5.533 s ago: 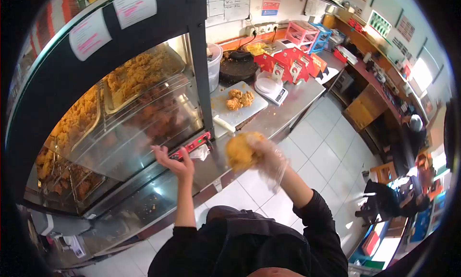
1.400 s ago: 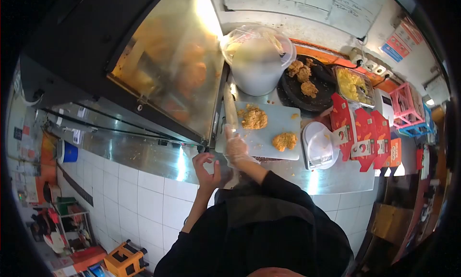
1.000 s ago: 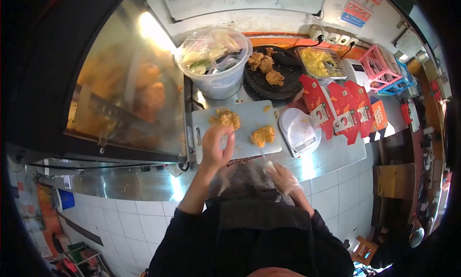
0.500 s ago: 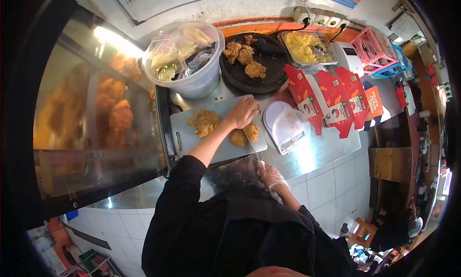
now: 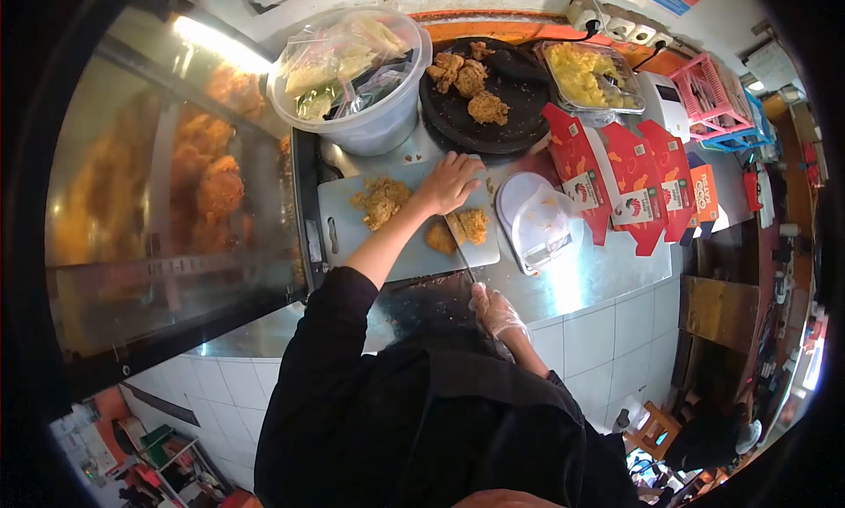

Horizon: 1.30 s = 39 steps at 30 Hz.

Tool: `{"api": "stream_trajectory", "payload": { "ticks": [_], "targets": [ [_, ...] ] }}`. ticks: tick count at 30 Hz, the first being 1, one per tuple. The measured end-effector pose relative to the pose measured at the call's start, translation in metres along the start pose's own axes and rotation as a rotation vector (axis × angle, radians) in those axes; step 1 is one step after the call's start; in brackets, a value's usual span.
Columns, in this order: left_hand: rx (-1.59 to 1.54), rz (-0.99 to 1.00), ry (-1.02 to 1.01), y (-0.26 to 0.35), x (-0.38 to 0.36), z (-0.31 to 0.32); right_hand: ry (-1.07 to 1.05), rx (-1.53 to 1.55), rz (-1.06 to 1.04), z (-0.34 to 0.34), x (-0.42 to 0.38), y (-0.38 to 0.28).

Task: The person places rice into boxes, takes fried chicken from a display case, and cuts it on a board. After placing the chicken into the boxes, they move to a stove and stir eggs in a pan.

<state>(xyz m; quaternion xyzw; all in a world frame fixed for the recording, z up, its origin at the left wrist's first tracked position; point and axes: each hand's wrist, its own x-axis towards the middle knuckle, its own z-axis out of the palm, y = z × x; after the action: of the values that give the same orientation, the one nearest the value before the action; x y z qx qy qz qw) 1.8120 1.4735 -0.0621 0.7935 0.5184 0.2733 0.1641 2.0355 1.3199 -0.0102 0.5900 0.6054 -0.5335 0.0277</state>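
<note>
My left hand [image 5: 451, 182] lies palm down on the far right corner of a grey cutting board [image 5: 348, 235], just above a fried chicken piece [image 5: 475, 224] that lies in two parts, the other part [image 5: 439, 238] beside it. My right hand [image 5: 495, 311], in a clear plastic glove, grips a knife [image 5: 459, 244] near the counter's front edge. The blade runs up between the two parts. A second breaded piece [image 5: 380, 200] sits on the board to the left of my left wrist.
Behind the board stand a white tub of plastic bags [image 5: 348, 77], a black round tray of fried chicken [image 5: 480, 99] and a clear box of yellow food [image 5: 585, 72]. A white scale [image 5: 537, 226] and red cartons [image 5: 616, 178] are at right, a glass warmer [image 5: 176, 200] at left.
My right hand put a chicken piece on the board and took the knife. My left hand reached onto the board. The right-hand piece now lies split in two.
</note>
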Motion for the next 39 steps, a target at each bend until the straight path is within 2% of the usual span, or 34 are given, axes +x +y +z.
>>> {"api": "stream_trajectory", "payload": {
  "ticks": [2,5,8,10,14,17,20,23,24,25,27,30,32,35,36,39],
  "targets": [
    [-0.006,0.000,-0.037,-0.006,0.008,-0.011,-0.073,-0.030,-0.020,-0.007,0.007,-0.010],
    [-0.107,-0.092,0.040,0.006,0.007,-0.027,-0.050,-0.014,-0.013,-0.021,-0.024,-0.035],
    [-0.096,-0.044,0.112,0.015,-0.014,-0.012,-0.035,-0.044,-0.001,0.005,-0.028,-0.003],
    [-0.049,-0.076,0.049,0.011,-0.025,-0.004,0.004,-0.012,-0.028,0.026,-0.019,0.008],
    [-0.019,-0.020,0.042,-0.001,-0.017,-0.005,-0.142,0.089,0.087,0.023,-0.002,0.001],
    [-0.052,0.000,0.143,0.005,-0.004,-0.018,0.088,0.046,-0.277,0.017,-0.012,-0.002],
    [-0.128,0.064,0.128,0.046,0.033,-0.036,0.026,-0.003,0.016,-0.020,-0.040,-0.011],
    [0.003,0.150,0.153,0.039,0.043,0.008,0.040,-0.012,0.005,-0.029,-0.028,0.007],
    [-0.036,0.145,0.086,0.031,0.035,0.021,-0.012,-0.016,0.068,-0.028,-0.020,0.011],
    [-0.040,0.117,0.083,0.026,0.031,0.024,0.017,-0.021,0.038,-0.023,-0.016,0.012],
    [-0.042,0.068,0.084,0.013,0.030,0.026,0.084,-0.032,-0.032,-0.011,-0.008,0.010],
    [-0.025,0.143,0.138,0.005,0.038,0.014,0.058,0.017,-0.052,-0.017,0.011,0.010],
    [0.062,0.186,0.099,0.015,0.044,0.007,0.091,0.013,-0.098,-0.022,0.007,0.004],
    [-0.014,0.292,0.205,0.042,0.060,-0.011,0.089,0.001,-0.110,-0.034,-0.010,0.013],
    [-0.056,0.303,0.161,0.051,0.062,-0.012,0.077,0.087,-0.011,-0.037,-0.022,0.012],
    [0.008,0.238,-0.019,0.043,0.050,0.022,0.011,0.020,0.062,-0.023,-0.005,0.045]
  ]
}}
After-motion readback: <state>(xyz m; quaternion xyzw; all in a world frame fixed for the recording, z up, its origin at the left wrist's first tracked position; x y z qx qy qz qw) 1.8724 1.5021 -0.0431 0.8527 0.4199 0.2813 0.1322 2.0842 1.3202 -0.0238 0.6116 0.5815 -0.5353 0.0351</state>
